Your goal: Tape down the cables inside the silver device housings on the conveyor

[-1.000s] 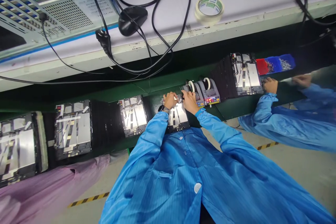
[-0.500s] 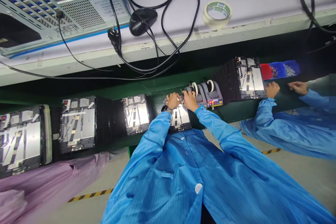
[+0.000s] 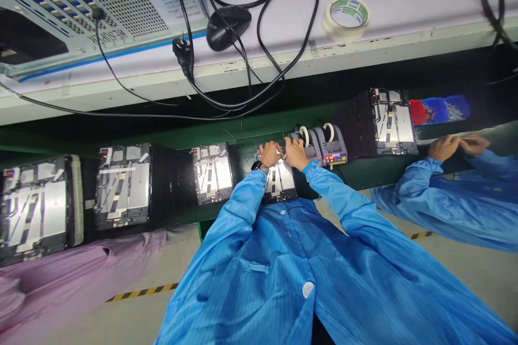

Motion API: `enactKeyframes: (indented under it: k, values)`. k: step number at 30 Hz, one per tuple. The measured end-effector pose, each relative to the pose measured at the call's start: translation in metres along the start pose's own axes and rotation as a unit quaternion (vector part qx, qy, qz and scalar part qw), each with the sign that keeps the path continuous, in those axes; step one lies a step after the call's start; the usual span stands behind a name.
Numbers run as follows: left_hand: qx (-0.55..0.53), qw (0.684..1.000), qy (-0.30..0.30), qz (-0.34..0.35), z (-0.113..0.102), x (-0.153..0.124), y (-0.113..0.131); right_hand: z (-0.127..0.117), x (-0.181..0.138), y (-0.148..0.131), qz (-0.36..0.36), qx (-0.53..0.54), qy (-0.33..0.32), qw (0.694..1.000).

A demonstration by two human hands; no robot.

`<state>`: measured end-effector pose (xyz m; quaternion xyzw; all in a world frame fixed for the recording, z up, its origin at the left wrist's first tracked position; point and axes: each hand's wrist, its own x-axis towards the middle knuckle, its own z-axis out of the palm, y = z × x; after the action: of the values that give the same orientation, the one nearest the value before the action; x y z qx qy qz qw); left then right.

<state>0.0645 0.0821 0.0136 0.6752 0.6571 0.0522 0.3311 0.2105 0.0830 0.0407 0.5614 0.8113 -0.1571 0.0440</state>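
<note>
My left hand (image 3: 270, 154) and my right hand (image 3: 296, 153) sit close together at the far edge of a metal tablet-sized panel (image 3: 280, 180), their fingers curled over it. Whatever lies under the fingertips is too small to tell. Just beyond my right hand stand two desktop tape dispensers (image 3: 319, 145) with white tape rolls. Similar metal panels with black strips lie in a row to the left, including one (image 3: 212, 173) close to my left hand.
A green-edged conveyor (image 3: 238, 143) runs across the view below a white shelf holding a computer case (image 3: 101, 0), a black mouse (image 3: 229, 27), cables and a masking tape roll (image 3: 347, 18). A co-worker's hands (image 3: 457, 146) work at the right; a pink sleeve (image 3: 81, 269) lies lower left.
The whole scene has slid right in view. The co-worker's hands have come closer together. My hands remain at the panel's far edge.
</note>
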Motion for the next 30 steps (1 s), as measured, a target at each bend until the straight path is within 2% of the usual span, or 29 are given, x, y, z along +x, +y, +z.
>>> enactKeyframes:
  k: [9, 13, 19, 25, 30]
  values:
    - [-0.010, 1.000, 0.001, 0.008, 0.002, 0.002, -0.003, 0.005, 0.002, 0.001, -0.006, 0.011, 0.008, 1.000]
    - [-0.013, 1.000, 0.003, 0.007, 0.001, 0.001, -0.001, 0.002, -0.001, 0.007, -0.019, 0.022, 0.037, 0.999]
    - [-0.022, 1.000, 0.005, 0.008, 0.000, -0.001, -0.001, 0.007, -0.036, 0.004, -0.047, 0.061, 0.109, 0.991]
    - [-0.016, 1.000, 0.007, 0.012, 0.002, -0.001, -0.003, 0.035, -0.066, -0.011, -0.041, 0.052, 0.087, 0.994]
    - [-0.019, 1.000, 0.005, 0.014, 0.002, 0.000, -0.004, 0.040, -0.072, -0.012, -0.008, 0.061, 0.112, 0.992]
